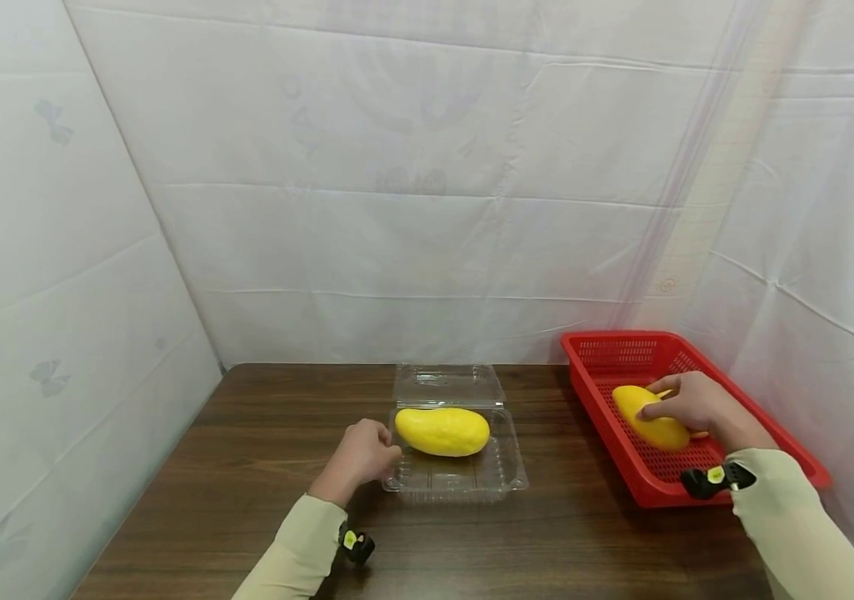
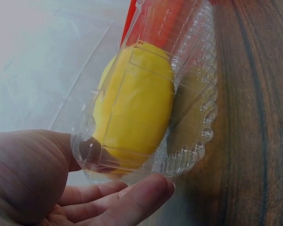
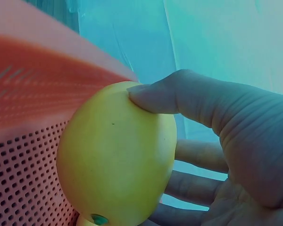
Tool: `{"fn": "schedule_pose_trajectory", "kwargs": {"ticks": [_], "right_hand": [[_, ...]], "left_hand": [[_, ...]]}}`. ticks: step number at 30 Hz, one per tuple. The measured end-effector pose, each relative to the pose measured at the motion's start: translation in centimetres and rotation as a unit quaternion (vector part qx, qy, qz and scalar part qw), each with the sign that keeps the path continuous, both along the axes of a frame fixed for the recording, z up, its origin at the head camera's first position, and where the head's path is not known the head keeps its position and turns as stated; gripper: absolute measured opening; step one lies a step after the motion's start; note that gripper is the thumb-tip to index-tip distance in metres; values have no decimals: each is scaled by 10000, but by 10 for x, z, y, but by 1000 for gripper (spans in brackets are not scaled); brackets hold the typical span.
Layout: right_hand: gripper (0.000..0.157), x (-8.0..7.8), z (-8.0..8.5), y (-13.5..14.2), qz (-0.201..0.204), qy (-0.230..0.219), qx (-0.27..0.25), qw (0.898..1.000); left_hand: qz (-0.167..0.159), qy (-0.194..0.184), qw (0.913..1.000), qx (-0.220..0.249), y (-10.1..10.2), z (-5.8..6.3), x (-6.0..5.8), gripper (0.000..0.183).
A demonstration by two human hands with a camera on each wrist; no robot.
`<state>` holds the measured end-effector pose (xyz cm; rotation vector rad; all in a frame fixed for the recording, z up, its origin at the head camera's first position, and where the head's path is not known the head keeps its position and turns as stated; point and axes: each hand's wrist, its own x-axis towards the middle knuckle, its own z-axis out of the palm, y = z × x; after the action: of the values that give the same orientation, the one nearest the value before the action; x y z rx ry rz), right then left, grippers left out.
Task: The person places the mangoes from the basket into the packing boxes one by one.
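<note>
A clear plastic clamshell container [image 1: 456, 479] lies on the table with its lid folded back. One yellow mango [image 1: 443, 432] rests inside it, also filling the middle of the left wrist view. At the container's left end, my left hand [image 1: 364, 454] pinches the edge, the thumb seen through the plastic and the fingers outside. My right hand [image 1: 696, 406] is over the red basket and grips a second yellow mango [image 3: 115, 155], thumb on top and fingers around its far side. A small green stem spot shows on that mango's end.
The red perforated basket [image 1: 605, 425] stands at the right of the brown wooden table [image 1: 284, 400]. More yellow fruit [image 1: 699, 434] shows partly under my right hand. White sheeting [image 1: 397, 208] hangs behind and along both sides.
</note>
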<state>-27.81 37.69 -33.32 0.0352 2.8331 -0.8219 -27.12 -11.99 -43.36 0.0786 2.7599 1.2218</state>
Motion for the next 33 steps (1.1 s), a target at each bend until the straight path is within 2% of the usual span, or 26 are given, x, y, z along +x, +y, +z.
{"fn": "schedule_pose_trajectory", "kwargs": {"ticks": [8, 14, 27, 33], "right_hand": [[84, 2, 5, -10, 186, 199, 222, 9994], [80, 5, 10, -21, 231, 349, 221, 9989], [68, 12, 16, -46, 549, 716, 3, 9959], [66, 12, 15, -59, 632, 725, -184, 9952]], "left_hand": [[-5, 30, 10000, -3, -1, 1, 1, 39], [-4, 54, 10000, -19, -1, 1, 0, 40], [-43, 84, 10000, -4, 0, 0, -2, 40], [-57, 89, 9999, -29, 0, -1, -3, 41]]}}
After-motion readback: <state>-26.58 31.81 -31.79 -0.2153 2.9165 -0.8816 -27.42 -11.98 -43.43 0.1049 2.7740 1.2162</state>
